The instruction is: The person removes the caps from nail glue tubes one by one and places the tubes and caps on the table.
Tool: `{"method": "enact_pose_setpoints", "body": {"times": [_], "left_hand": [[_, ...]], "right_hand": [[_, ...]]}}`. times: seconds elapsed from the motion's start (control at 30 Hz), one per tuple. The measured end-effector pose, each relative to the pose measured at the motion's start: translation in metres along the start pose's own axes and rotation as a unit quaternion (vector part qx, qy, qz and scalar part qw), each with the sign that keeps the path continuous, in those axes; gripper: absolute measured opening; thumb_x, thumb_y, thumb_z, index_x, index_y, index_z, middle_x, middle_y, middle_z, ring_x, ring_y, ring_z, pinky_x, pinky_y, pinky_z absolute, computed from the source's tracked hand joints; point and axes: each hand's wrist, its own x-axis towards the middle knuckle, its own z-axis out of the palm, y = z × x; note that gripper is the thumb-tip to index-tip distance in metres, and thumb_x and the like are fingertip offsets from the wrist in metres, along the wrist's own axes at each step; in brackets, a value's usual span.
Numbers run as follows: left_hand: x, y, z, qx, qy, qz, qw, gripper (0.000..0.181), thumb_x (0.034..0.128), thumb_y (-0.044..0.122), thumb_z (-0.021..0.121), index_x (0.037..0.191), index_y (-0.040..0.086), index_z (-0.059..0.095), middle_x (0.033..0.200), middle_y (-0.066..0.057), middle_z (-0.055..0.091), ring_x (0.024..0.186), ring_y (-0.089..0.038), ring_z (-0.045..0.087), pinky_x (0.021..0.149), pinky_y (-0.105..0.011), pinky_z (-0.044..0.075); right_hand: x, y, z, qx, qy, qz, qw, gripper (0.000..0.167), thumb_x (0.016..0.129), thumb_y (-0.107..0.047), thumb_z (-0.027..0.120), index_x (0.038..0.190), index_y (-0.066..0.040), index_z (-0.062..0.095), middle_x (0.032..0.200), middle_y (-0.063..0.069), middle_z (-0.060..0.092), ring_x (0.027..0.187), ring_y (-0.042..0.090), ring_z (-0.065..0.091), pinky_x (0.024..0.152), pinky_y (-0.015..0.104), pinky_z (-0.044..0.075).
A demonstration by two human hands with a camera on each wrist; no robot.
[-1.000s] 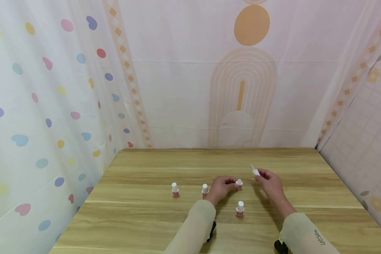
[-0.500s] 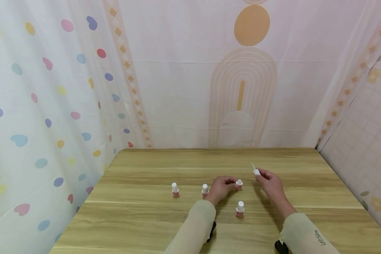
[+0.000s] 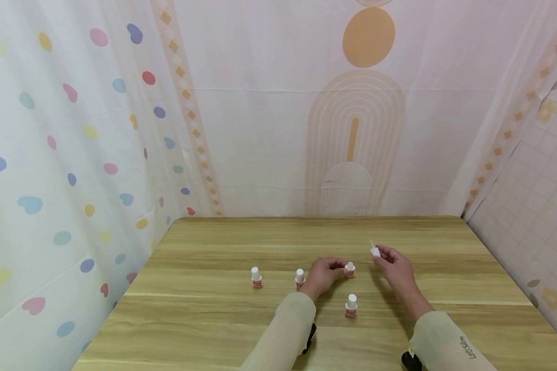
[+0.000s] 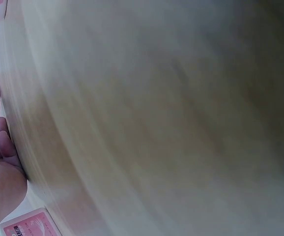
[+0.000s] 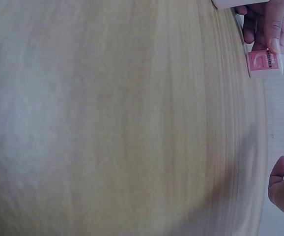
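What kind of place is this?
Probably a small curtained-off work area, though the building itself can't be told. The signs are patterned curtains behind and beside a wood-grain table, with small pink-labelled bottles on it.

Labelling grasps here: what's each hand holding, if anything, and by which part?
Left hand: the uncapped bottle, by its labelled body. Right hand: the white cap, gripped by the cap itself, its thin stem sticking out free.

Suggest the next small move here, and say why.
Probably turn the cap over and bring it to the open bottle: the right hand holds the cap away from the bottle, its thin stem pointing up, while the left hand holds the bottle upright on the table.
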Motion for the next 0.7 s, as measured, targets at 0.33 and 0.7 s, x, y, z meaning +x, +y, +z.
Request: {"method": "enact_pose_setpoints", "body": {"times": [0.33,0.7], "left_hand": [[0.0,-0.0002,0.0002,0.005,0.001,0.003,1.0,0.004,0.0902,0.012,0.074,0.093,0.01,0.076,0.091,0.007,0.07,0.084,-0.003,0.056,0.082,-0.026,0.047],[-0.0004,0.0013,0.0002,0.001,0.001,-0.001,1.0,0.004,0.0899,0.011,0.074,0.093,0.009,0.076,0.09,0.007,0.07,0.084,-0.003,0.056,0.082,-0.026,0.047]], "right_hand": [[0.0016,0.0006,0.001,-0.017,0.009,0.002,0.9998,0.04,0.098,-0.012,0.061,0.131,0.009,0.056,0.121,0.018,0.06,0.095,0.009,0.052,0.076,0.018,0.046],[0.0017,0.0009,0.0007,-0.007,0.011,0.0,0.9999,0.04,0.098,-0.01,0.062,0.133,0.008,0.054,0.121,0.019,0.059,0.092,0.004,0.052,0.076,0.015,0.046]]}}
